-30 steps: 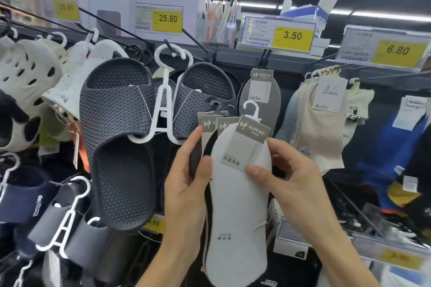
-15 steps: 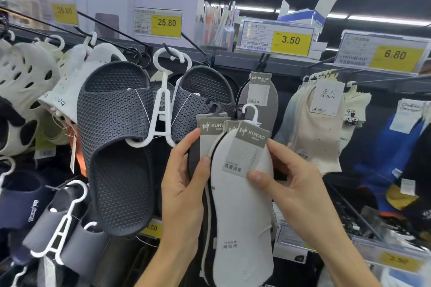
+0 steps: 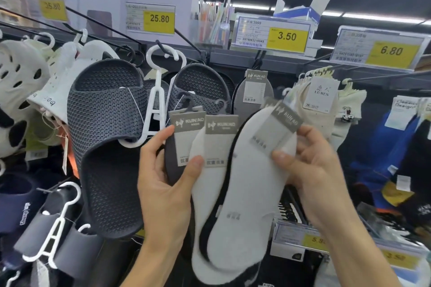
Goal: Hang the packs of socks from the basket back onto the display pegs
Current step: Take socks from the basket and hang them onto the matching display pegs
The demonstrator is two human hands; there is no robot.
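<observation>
While one grey pack [image 3: 255, 93] is seen hanging on the peg [image 3: 260, 61] below the 3.50 tag [image 3: 286, 37], at least three packs of socks [image 3: 217, 140] are held fanned near it, not yet hung: two are pinched by the left hand [image 3: 168, 184], a white pack [image 3: 247, 193] is gripped by the right hand [image 3: 312, 170]. No basket is shown; pens [image 3: 219, 18] are kept in a clear cup [image 3: 210, 34] on the far shelf [image 3: 233, 55].
</observation>
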